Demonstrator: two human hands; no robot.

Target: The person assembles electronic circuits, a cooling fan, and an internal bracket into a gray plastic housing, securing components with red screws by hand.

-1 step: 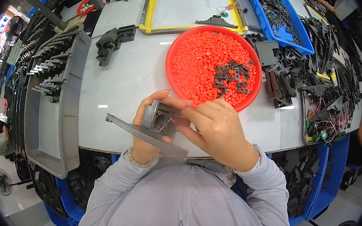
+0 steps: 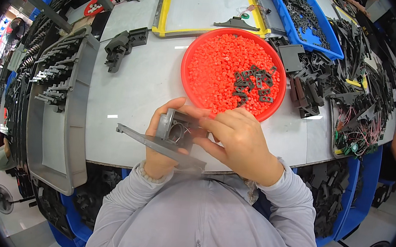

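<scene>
My left hand point(image 2: 157, 166) is wrapped round a grey plastic housing point(image 2: 164, 128) in front of my body. The housing has a long flared arm that slants down to the right, and its open hollow shows a round recess and thin wires. At the housing's right side my right hand point(image 2: 243, 145) is closed, thumb and fingertips drawn together. Whatever is between those fingertips is blurred and hidden. Just beyond both hands stands a round red tray point(image 2: 184, 76) of small red plastic pieces point(image 2: 219, 60), with several dark two-holed clips point(image 2: 265, 93) lying on them.
A grey bin point(image 2: 74, 130) with rows of grey parts stands at the left. Another grey assembly point(image 2: 121, 48) lies on the table point(image 2: 134, 88). Behind is a yellow-taped frame point(image 2: 164, 11). A blue tray point(image 2: 338, 55), dark parts point(image 2: 307, 94) and wired boards point(image 2: 359, 126) crowd the right.
</scene>
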